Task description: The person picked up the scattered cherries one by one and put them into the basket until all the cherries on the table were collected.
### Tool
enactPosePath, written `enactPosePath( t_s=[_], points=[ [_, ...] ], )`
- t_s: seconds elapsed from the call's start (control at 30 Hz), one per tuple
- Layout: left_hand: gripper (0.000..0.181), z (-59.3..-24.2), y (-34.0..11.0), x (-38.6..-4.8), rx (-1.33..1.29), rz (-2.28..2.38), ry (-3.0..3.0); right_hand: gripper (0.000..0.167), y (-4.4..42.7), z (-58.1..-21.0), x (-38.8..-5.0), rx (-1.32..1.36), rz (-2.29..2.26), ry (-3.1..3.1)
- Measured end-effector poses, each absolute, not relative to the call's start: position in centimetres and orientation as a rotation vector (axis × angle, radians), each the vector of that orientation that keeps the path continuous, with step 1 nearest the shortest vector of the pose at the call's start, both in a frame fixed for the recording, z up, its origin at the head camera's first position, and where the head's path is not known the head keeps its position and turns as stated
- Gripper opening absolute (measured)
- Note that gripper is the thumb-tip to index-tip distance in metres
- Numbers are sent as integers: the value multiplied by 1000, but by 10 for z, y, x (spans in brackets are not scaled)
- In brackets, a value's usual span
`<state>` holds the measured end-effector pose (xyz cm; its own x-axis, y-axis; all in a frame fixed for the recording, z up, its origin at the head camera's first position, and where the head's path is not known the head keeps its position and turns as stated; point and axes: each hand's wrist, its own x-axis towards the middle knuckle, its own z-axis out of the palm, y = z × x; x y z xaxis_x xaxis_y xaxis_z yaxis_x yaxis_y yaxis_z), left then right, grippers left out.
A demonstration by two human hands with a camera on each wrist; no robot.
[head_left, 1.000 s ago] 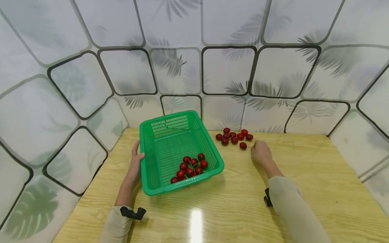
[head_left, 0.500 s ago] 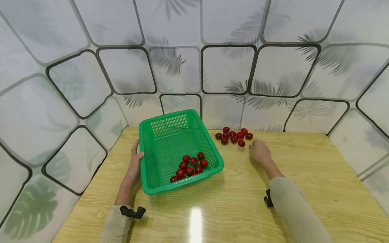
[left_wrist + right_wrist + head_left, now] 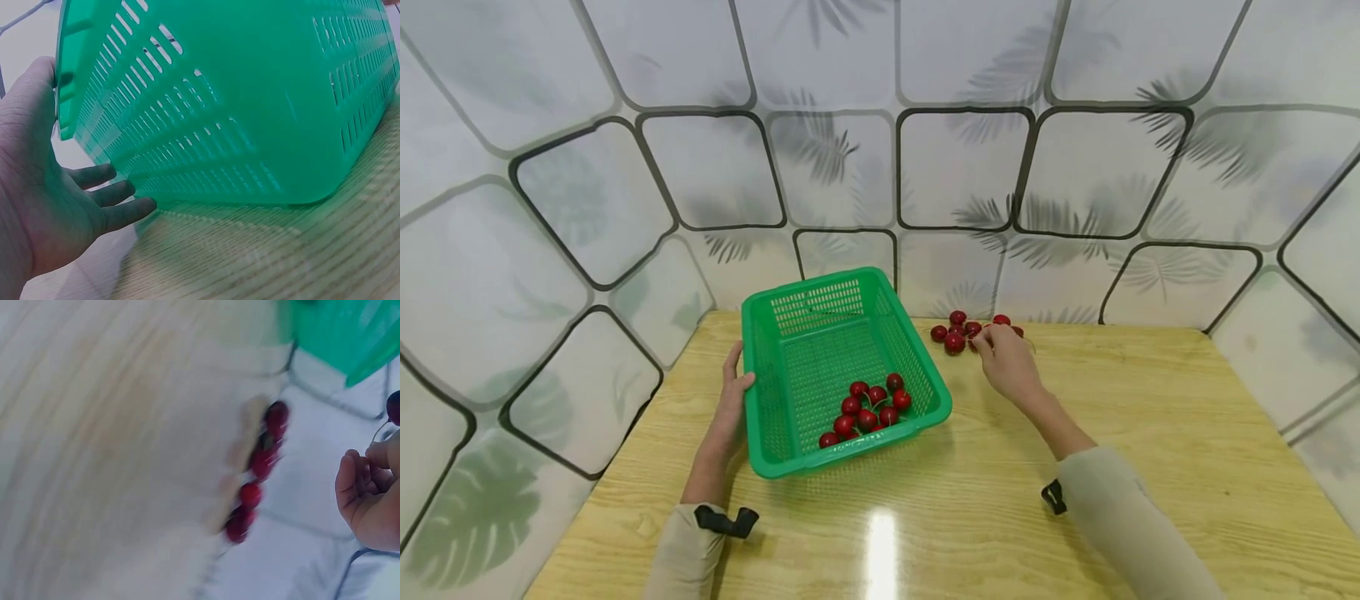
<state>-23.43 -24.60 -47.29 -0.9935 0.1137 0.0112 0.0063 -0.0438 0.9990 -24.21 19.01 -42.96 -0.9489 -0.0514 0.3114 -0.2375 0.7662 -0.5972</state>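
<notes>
My left hand [image 3: 727,412] is at the left side of a green plastic basket [image 3: 846,279]. Its thumb touches the rim, and in the left wrist view its fingers [image 3: 128,212] reach out fairly straight to the slotted wall. Several dark red cherries [image 3: 867,419] with stems lie in the basket's near right part. My right hand [image 3: 1011,362] pinches the thin stem of a cherry [image 3: 394,407], which hangs partly out of frame in the right wrist view. From the head, that hand covers this cherry and part of the loose cherries [image 3: 954,342] behind it.
The loose cherries lie at the back edge of the wooden table [image 3: 1000,500], right of the basket. A pale patterned wall covering [image 3: 962,175] rises behind the table. Black wrist mounts [image 3: 727,522] sit on both sleeves.
My right hand has picked up the nearest loose cherry by its stem and moved left toward the basket, over the other cherries. The left hand and basket have stayed in place.
</notes>
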Motion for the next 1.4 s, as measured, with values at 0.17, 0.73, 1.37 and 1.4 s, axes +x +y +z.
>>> enactPosePath(
  t_s=[0.17,0.73,1.37,1.4],
  points=[
    [64,-472,-246,-235,138,2219,2116,17,163,-415,-229,352,949,-2617],
    [64,-468,-244,-236,125,2220,2102,10,119,-412,-208,582,749,-2617],
    [66,-473,-248,-236,156,2222,2140,12,62,-404,-211,808,557,-2707],
    [66,-473,-248,-235,151,2211,2150,13,57,-405,-211,824,561,-2728]
  ],
)
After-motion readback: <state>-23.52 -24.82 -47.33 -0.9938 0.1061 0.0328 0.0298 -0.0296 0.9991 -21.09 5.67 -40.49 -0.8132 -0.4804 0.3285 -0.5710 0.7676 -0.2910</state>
